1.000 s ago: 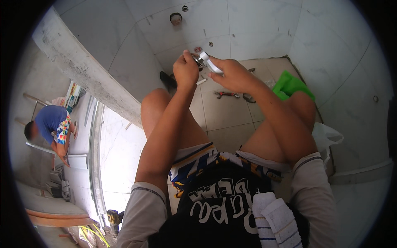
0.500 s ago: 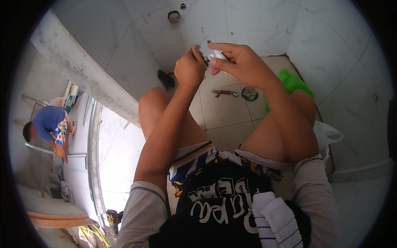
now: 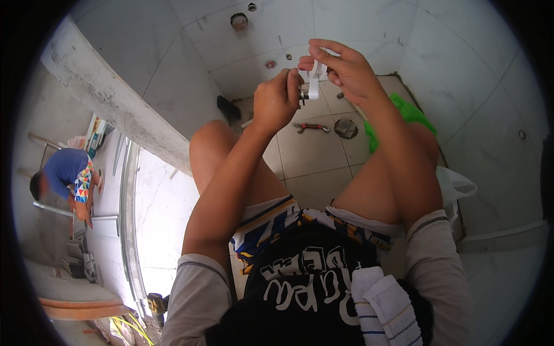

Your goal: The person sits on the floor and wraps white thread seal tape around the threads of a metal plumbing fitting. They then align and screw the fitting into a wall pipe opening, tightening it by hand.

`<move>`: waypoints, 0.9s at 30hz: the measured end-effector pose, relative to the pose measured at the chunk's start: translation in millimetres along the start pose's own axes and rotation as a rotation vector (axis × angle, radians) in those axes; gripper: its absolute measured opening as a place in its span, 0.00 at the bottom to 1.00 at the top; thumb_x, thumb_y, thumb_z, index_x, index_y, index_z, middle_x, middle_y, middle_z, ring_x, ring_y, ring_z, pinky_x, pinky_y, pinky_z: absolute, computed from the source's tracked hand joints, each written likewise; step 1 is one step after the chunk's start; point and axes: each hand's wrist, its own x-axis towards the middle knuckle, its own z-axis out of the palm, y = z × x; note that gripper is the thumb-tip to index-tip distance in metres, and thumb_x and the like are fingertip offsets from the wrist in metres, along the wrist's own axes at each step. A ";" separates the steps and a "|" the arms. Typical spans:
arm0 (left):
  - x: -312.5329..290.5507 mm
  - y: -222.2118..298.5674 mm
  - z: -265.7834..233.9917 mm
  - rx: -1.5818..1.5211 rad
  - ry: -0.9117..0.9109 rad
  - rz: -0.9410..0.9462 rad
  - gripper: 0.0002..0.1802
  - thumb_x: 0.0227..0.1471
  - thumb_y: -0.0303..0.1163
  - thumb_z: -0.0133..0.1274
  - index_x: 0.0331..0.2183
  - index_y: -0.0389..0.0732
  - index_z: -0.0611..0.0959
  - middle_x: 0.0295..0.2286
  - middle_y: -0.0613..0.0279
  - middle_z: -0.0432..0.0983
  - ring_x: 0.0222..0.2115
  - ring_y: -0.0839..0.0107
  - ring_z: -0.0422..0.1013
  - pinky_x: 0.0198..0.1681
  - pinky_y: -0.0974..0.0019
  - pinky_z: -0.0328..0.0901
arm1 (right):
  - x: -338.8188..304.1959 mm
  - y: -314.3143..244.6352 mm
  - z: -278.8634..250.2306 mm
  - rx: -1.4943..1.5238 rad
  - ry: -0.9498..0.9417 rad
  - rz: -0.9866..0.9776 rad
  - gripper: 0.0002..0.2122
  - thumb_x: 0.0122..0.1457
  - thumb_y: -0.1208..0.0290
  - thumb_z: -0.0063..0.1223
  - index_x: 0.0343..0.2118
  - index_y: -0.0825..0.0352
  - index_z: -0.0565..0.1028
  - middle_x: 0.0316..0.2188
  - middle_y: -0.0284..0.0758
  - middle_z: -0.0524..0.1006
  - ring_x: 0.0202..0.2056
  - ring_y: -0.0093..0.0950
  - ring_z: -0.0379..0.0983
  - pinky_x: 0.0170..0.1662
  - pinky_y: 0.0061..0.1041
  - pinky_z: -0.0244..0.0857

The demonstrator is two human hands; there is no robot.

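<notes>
My left hand [image 3: 276, 99] is closed around a small metal pipe fitting [image 3: 302, 97], whose end pokes out past the fingertips. White thread seal tape [image 3: 314, 87] lies around that end and runs up as a short strip to my right hand [image 3: 353, 74]. There the fingers pinch a white tape roll [image 3: 318, 68], partly hidden behind them. Both hands are raised in front of my knees, over the tiled floor [image 3: 314, 158].
An adjustable wrench with red on its handle [image 3: 312, 126] lies beside a round floor drain [image 3: 346, 128]. Green cloth or plastic [image 3: 412, 112] is by my right knee, a white plastic bag [image 3: 456, 184] nearer. Beyond the low wall [image 3: 124, 98], another person [image 3: 68, 170] bends down.
My right hand has moved up and away from the left with the tape roll, so a strip of tape now shows between them. The left hand has shifted slightly right and nearer.
</notes>
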 end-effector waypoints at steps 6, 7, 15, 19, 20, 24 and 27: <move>-0.6 -2.0 -3.3 -0.170 0.077 -0.094 0.23 0.73 0.42 0.45 0.34 0.35 0.85 0.17 0.59 0.75 0.17 0.76 0.67 0.25 0.66 0.65 | 5.1 33.5 11.4 -0.301 0.002 0.054 0.22 0.63 0.54 0.66 0.50 0.68 0.82 0.36 0.35 0.84 0.31 0.16 0.72 0.28 0.16 0.60; -0.2 -3.1 -2.9 -0.180 0.088 -0.116 0.24 0.72 0.42 0.45 0.33 0.35 0.85 0.16 0.59 0.75 0.16 0.74 0.68 0.25 0.65 0.66 | 5.3 39.3 16.5 -0.259 0.020 0.046 0.20 0.64 0.55 0.65 0.48 0.69 0.83 0.34 0.32 0.83 0.31 0.16 0.72 0.34 0.19 0.63; 4.4 -18.4 4.5 -0.418 0.086 -0.291 0.26 0.72 0.45 0.44 0.32 0.35 0.85 0.15 0.61 0.74 0.16 0.76 0.70 0.24 0.66 0.66 | -0.4 38.7 27.5 -0.244 0.005 0.118 0.25 0.69 0.48 0.56 0.49 0.71 0.82 0.31 0.31 0.79 0.31 0.19 0.74 0.38 0.21 0.66; 9.4 -28.0 0.5 -0.654 0.074 -0.405 0.27 0.72 0.46 0.44 0.32 0.35 0.84 0.20 0.63 0.77 0.20 0.78 0.70 0.25 0.69 0.65 | -8.0 37.7 35.8 -0.169 -0.046 0.061 0.28 0.72 0.44 0.47 0.50 0.71 0.81 0.31 0.31 0.79 0.29 0.20 0.73 0.38 0.22 0.67; 10.0 -29.1 -0.2 -0.695 0.077 -0.415 0.27 0.73 0.46 0.44 0.32 0.35 0.84 0.21 0.64 0.78 0.21 0.78 0.69 0.25 0.69 0.65 | -8.3 37.8 36.9 -0.147 -0.072 0.021 0.28 0.72 0.45 0.47 0.51 0.71 0.81 0.31 0.31 0.79 0.28 0.20 0.72 0.38 0.22 0.67; 10.4 -29.0 -2.7 -0.751 0.077 -0.419 0.27 0.73 0.46 0.43 0.33 0.34 0.84 0.23 0.64 0.78 0.23 0.79 0.70 0.27 0.70 0.64 | -6.7 39.2 35.9 -0.139 -0.138 -0.022 0.25 0.74 0.50 0.46 0.52 0.70 0.80 0.31 0.31 0.79 0.27 0.20 0.72 0.37 0.22 0.67; 10.2 -25.9 -3.9 -0.817 0.088 -0.416 0.26 0.73 0.46 0.44 0.33 0.34 0.84 0.23 0.65 0.77 0.23 0.79 0.69 0.27 0.70 0.64 | -4.8 40.1 33.3 -0.134 -0.146 -0.025 0.22 0.74 0.53 0.46 0.54 0.69 0.79 0.31 0.31 0.79 0.28 0.19 0.72 0.37 0.21 0.68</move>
